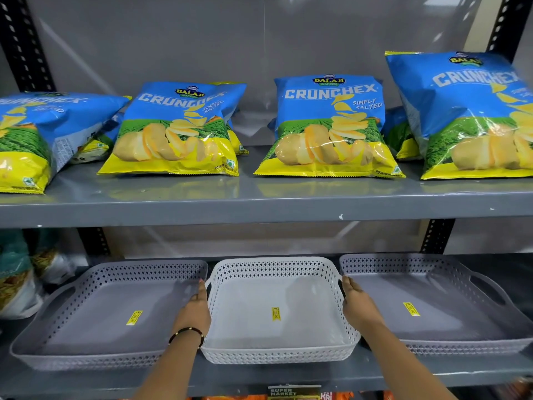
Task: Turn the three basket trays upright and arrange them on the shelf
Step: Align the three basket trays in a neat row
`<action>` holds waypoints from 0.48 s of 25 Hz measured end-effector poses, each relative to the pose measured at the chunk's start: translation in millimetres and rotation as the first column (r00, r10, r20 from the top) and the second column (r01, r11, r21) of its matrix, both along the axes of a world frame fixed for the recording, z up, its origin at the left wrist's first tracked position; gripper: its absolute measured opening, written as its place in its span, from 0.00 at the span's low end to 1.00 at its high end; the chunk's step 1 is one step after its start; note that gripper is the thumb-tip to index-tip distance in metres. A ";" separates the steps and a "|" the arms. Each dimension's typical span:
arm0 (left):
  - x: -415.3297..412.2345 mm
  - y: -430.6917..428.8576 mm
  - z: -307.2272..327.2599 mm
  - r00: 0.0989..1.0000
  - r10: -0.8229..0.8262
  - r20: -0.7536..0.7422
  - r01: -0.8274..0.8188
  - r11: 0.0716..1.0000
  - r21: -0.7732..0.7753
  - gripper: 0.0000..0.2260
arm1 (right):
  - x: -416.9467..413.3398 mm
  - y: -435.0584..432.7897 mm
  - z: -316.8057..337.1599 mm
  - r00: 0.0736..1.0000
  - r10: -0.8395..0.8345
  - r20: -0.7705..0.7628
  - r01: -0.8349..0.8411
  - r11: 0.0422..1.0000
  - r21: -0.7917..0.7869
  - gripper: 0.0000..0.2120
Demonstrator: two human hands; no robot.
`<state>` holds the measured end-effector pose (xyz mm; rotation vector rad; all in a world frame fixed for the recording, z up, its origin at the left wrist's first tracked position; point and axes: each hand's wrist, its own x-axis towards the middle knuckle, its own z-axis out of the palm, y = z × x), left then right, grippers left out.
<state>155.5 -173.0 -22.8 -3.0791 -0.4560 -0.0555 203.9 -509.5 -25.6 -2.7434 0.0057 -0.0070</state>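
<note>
The white perforated plastic basket tray (278,310) sits upright on the lower grey metal shelf (317,373), caught between the two hands: the left hand (196,306) lies flat against its left wall and the right hand (357,303) against its right wall, each with fingers held together and pointing toward the back, palms pressing inward on the tray rather than curled through its handle slots. That grip looks meant for sliding and squaring the tray, not lifting it. Just outside the left hand lies a grey perforated plastic basket tray (95,321), and just outside the right hand another grey basket tray (450,307); both are open side up, each hand wedged in the narrow gap between neighbours. All three show lattice walls, smooth floors and a small yellow label in the middle, so the turning seems done and only alignment remains. Above the hands, on the upper shelf, blue and yellow crisp packets (328,125) lean in a row.
</note>
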 end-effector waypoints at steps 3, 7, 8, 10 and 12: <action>0.1 0.1 1.5 0.999 0.034 0.007 -0.034 0.999 -0.014 0.28 | -0.7 0.0 0.4 1.000 0.004 0.003 -0.004 1.000 0.006 0.31; -0.7 0.7 -1.9 0.997 0.080 0.017 -0.077 0.987 -0.143 0.28 | -2.7 -1.2 1.8 1.000 0.005 0.012 -0.005 1.000 -0.002 0.31; 0.0 2.3 -4.6 0.997 0.066 0.030 -0.058 0.978 -0.201 0.29 | -3.1 -1.3 1.9 1.000 0.006 0.015 -0.006 1.000 -0.004 0.31; 1.3 4.7 -5.7 0.998 0.045 0.039 -0.032 0.953 -0.302 0.30 | -3.4 -1.3 1.6 1.000 0.006 0.021 -0.006 1.000 -0.003 0.31; 0.4 4.1 -3.1 0.998 0.051 0.040 -0.036 0.947 -0.320 0.30 | -3.3 -1.3 0.8 1.000 0.005 0.026 -0.005 1.000 0.001 0.31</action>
